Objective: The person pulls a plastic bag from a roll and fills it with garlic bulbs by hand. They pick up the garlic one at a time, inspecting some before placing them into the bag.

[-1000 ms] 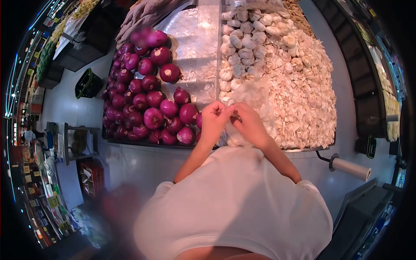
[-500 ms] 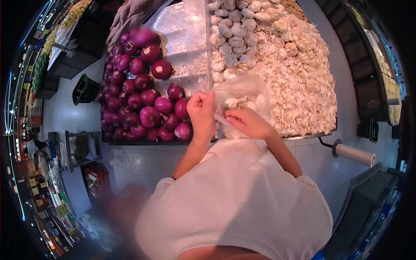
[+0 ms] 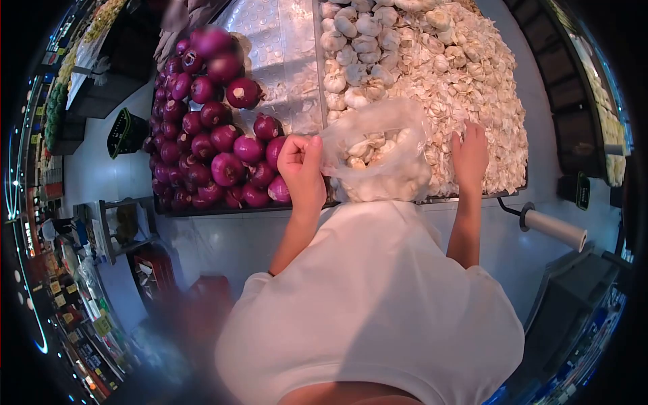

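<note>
A clear plastic bag with garlic cloves in it rests at the front edge of the display, its mouth spread wide. My left hand pinches the left side of the bag's rim, close beside the red onions. To the right of the bag, my right hand lies over the loose garlic cloves, fingers reaching forward and thumb apart. Nothing shows in that hand, though its fingertips meet the pile. Whole garlic bulbs are heaped behind the bag.
A metal divider runs between the onion and garlic sides. Right of the display, a roll of plastic bags sticks out on a holder. A dark basket stands on the floor at left, with shelves beyond.
My right hand has left the bag and moved right onto the loose cloves. The bag's mouth has widened, while my left hand keeps its pinch and has shifted slightly left.
</note>
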`<state>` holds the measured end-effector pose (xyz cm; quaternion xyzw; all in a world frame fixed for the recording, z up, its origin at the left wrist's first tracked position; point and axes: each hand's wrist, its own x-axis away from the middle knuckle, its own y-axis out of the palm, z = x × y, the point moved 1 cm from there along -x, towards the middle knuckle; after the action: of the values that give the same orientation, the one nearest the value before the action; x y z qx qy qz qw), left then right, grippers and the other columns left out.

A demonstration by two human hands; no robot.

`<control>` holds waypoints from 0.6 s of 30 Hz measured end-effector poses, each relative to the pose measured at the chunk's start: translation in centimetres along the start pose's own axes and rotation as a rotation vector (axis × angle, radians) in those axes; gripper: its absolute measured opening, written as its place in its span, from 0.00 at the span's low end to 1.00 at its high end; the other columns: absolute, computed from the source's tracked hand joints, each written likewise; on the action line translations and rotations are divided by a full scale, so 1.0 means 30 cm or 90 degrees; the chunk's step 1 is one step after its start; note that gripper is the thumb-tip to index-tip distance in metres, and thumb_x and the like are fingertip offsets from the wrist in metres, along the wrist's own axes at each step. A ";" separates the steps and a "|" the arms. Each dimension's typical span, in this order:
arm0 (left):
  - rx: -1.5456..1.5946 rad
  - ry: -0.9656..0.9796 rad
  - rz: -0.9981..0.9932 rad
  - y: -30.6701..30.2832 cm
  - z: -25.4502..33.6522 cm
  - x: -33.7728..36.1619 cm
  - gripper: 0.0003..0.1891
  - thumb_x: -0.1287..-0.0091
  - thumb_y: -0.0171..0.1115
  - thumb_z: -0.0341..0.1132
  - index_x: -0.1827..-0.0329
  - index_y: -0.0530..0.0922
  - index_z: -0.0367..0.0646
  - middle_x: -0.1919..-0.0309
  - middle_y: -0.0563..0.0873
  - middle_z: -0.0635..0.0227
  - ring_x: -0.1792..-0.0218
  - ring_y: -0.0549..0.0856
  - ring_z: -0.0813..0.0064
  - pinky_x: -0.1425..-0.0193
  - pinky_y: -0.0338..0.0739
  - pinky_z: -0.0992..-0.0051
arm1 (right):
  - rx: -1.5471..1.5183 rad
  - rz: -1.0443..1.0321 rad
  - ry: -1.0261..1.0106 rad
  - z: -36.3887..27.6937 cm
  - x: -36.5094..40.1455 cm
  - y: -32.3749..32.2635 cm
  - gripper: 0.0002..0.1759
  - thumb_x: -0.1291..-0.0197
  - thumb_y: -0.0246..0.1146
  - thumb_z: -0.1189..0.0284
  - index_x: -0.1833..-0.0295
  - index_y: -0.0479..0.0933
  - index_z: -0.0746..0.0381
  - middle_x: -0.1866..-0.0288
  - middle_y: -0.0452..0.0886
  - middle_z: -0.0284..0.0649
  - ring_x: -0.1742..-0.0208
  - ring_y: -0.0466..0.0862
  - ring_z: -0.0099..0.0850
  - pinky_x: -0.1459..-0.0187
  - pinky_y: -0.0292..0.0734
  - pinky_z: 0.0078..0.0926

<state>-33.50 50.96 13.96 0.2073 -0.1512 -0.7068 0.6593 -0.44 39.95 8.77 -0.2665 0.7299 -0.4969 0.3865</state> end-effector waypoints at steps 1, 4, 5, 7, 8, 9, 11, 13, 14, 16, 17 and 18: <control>-0.012 -0.007 0.004 0.005 0.005 0.003 0.12 0.24 0.68 0.29 0.65 0.73 0.44 0.74 0.77 0.79 0.78 0.72 0.91 0.76 0.69 0.83 | 0.005 -0.069 0.042 0.028 0.015 0.019 0.25 0.29 0.66 0.61 0.30 0.77 0.60 0.33 0.79 0.48 0.35 0.81 0.51 0.39 0.80 0.50; -0.038 -0.031 0.001 0.008 0.014 0.020 0.11 0.26 0.70 0.28 0.61 0.74 0.43 0.71 0.79 0.77 0.77 0.75 0.92 0.76 0.71 0.87 | 0.034 -0.193 0.117 0.072 0.060 0.071 0.25 0.29 0.66 0.60 0.31 0.77 0.59 0.34 0.79 0.49 0.34 0.80 0.51 0.39 0.80 0.51; -0.048 -0.039 -0.004 0.008 0.013 0.026 0.10 0.26 0.70 0.28 0.60 0.73 0.43 0.70 0.79 0.77 0.76 0.76 0.92 0.76 0.71 0.86 | 0.050 -0.179 0.106 0.065 0.075 0.090 0.25 0.29 0.66 0.61 0.32 0.77 0.58 0.35 0.80 0.48 0.34 0.80 0.50 0.39 0.80 0.51; -0.068 -0.053 -0.017 0.014 0.018 0.031 0.10 0.26 0.70 0.27 0.59 0.73 0.43 0.69 0.80 0.76 0.76 0.76 0.91 0.76 0.72 0.86 | 0.065 -0.169 0.100 0.066 0.088 0.110 0.24 0.29 0.67 0.61 0.32 0.77 0.58 0.36 0.80 0.46 0.33 0.80 0.49 0.40 0.81 0.50; -0.058 -0.060 -0.028 0.013 0.016 0.030 0.10 0.27 0.68 0.24 0.54 0.73 0.42 0.67 0.81 0.74 0.73 0.77 0.91 0.75 0.74 0.86 | 0.064 -0.173 0.107 0.062 0.086 0.111 0.25 0.29 0.67 0.61 0.32 0.76 0.57 0.36 0.80 0.46 0.33 0.80 0.49 0.40 0.81 0.50; -0.066 -0.050 -0.025 0.017 0.018 0.033 0.10 0.27 0.67 0.23 0.53 0.73 0.41 0.66 0.81 0.74 0.72 0.78 0.91 0.74 0.75 0.86 | 0.063 -0.176 0.114 0.064 0.086 0.112 0.25 0.29 0.67 0.61 0.31 0.76 0.57 0.36 0.80 0.46 0.33 0.80 0.48 0.40 0.81 0.50; -0.080 -0.031 -0.023 0.032 0.029 0.034 0.10 0.27 0.66 0.22 0.51 0.73 0.40 0.65 0.81 0.73 0.70 0.79 0.90 0.72 0.76 0.86 | 0.033 -0.159 0.086 0.087 0.079 0.116 0.24 0.29 0.66 0.61 0.32 0.77 0.57 0.35 0.80 0.45 0.33 0.80 0.48 0.40 0.81 0.49; -0.107 0.020 -0.018 0.031 0.016 0.035 0.11 0.27 0.67 0.21 0.49 0.74 0.40 0.66 0.83 0.69 0.73 0.81 0.84 0.68 0.77 0.83 | -0.010 -0.122 0.054 0.108 0.068 0.120 0.23 0.29 0.66 0.60 0.32 0.78 0.57 0.35 0.80 0.45 0.33 0.80 0.47 0.39 0.80 0.49; -0.123 0.046 -0.023 0.029 0.010 0.035 0.12 0.28 0.67 0.21 0.48 0.74 0.40 0.65 0.83 0.69 0.73 0.81 0.83 0.68 0.77 0.83 | -0.038 -0.093 0.035 0.110 0.055 0.120 0.23 0.28 0.66 0.60 0.33 0.78 0.58 0.35 0.81 0.45 0.33 0.80 0.48 0.39 0.80 0.49; -0.141 0.059 -0.048 0.027 0.013 0.048 0.12 0.30 0.68 0.19 0.48 0.75 0.37 0.61 0.83 0.67 0.66 0.83 0.80 0.61 0.79 0.80 | -0.069 -0.032 0.019 0.110 0.033 0.117 0.23 0.28 0.66 0.59 0.34 0.79 0.58 0.35 0.81 0.45 0.33 0.80 0.48 0.39 0.79 0.49; -0.200 0.119 -0.063 0.030 0.010 0.047 0.12 0.30 0.68 0.19 0.49 0.76 0.38 0.61 0.83 0.67 0.65 0.82 0.80 0.61 0.77 0.80 | -0.072 0.001 0.022 0.087 0.014 0.103 0.22 0.27 0.66 0.59 0.34 0.79 0.59 0.36 0.82 0.45 0.33 0.80 0.49 0.39 0.79 0.49; -0.258 0.180 -0.079 0.034 -0.002 0.035 0.11 0.31 0.68 0.19 0.50 0.77 0.38 0.62 0.82 0.67 0.64 0.81 0.80 0.61 0.76 0.80 | -0.076 0.035 0.024 0.069 -0.006 0.093 0.22 0.27 0.65 0.58 0.35 0.80 0.59 0.36 0.82 0.45 0.33 0.80 0.49 0.39 0.79 0.49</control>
<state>-32.63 49.84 14.31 0.1765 0.1002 -0.7259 0.6571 1.36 40.03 5.80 -0.2597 0.7725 -0.4466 0.3692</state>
